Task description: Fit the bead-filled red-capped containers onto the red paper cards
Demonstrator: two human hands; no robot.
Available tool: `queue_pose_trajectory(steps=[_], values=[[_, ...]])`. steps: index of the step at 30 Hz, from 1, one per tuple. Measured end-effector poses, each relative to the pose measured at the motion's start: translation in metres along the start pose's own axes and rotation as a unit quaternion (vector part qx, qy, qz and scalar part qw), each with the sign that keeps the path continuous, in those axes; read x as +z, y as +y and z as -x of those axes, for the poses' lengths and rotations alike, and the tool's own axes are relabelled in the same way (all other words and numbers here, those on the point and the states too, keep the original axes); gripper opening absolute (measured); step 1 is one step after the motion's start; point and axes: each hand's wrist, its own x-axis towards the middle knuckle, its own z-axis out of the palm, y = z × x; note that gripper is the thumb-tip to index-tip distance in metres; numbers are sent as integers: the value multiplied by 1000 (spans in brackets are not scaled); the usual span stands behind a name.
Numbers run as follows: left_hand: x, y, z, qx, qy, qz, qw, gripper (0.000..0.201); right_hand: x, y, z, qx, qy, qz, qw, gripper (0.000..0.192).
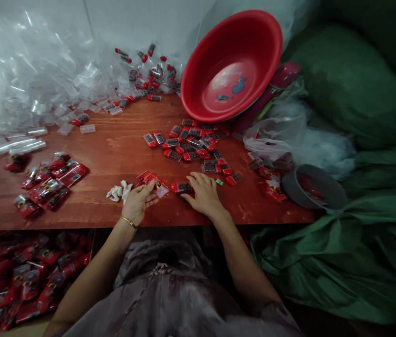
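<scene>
My left hand [138, 201], with a gold bangle on the wrist, grips a red printed packet [153, 181] lying on the wooden table [113, 150]. My right hand [203, 193] rests flat on the table, its fingers touching a small red-and-black item [181, 187]. Several more of these small red-and-black items [189, 142] lie scattered just beyond my right hand. A crumpled white scrap [117, 191] sits left of my left hand.
A red plastic basin [233, 65] leans tilted at the back. Clear plastic sleeves [25, 79] are heaped at the back left. Filled red packets [48, 182] lie at left, and more fill a box [15, 281] below the table. Green sacks [352, 84] stand right, with a grey lid [313, 187].
</scene>
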Motion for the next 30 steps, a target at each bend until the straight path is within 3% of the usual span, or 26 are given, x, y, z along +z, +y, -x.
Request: queue_pose_trajectory(steps=[4, 9, 13, 17, 24, 30], values=[[1, -1, 1, -24, 2, 13, 1000, 39, 6, -5, 1, -42, -15, -9, 999, 33], [0, 2, 5, -47, -2, 21, 999, 32, 12, -12, 16, -31, 34, -100, 994, 25], [3, 0, 9, -53, -14, 18, 998, 29, 3, -24, 39, 19, 60, -303, 951, 25], [7, -5, 12, -43, -37, 10, 998, 32, -12, -38, 52, 51, 33, -432, 900, 22], [14, -9, 23, 2, -61, 5, 998, 46, -16, -49, 48, 124, -20, -523, 843, 23], [16, -10, 27, 20, -53, 3, 998, 46, -12, -53, 46, 140, -11, -529, 837, 24]])
